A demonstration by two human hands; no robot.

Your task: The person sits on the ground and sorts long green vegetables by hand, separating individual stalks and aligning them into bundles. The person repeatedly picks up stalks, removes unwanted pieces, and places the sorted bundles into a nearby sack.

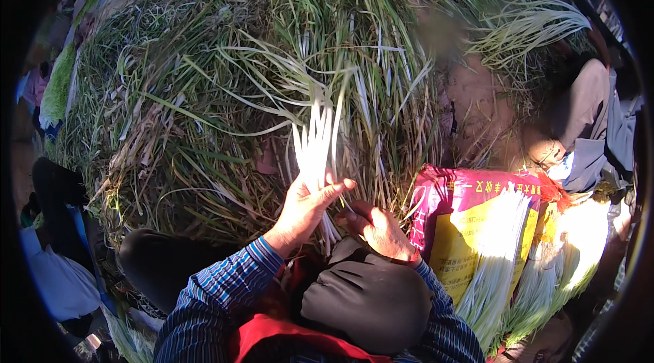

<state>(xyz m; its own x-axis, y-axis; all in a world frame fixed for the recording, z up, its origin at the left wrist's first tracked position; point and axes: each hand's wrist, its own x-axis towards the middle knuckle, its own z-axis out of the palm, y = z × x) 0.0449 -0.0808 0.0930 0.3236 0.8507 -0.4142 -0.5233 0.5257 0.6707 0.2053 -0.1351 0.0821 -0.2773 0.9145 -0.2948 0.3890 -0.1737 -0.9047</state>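
My left hand (305,207) is closed around a bunch of long leafy plants with white stems (314,148); their pale leaves fan out away from me. Close beside its thumb, my right hand (375,225) has its fingers bent around a thin pale stem or leaf, near the bunch's lower part. The white lower ends show between my two hands, above my dark-trousered knee. Beyond them lies a large heap of the same kind of green plants (342,20), with white stems and dry brown leaves mixed in. Sunlight whitens part of the held bunch.
At right, a pink and yellow printed plastic sack (460,225) lies under pale stems (493,266), with tied bundles (544,266) beside it. Another person (582,122) sits at the right, near a fanned bunch (546,25). More people are at the left edge.
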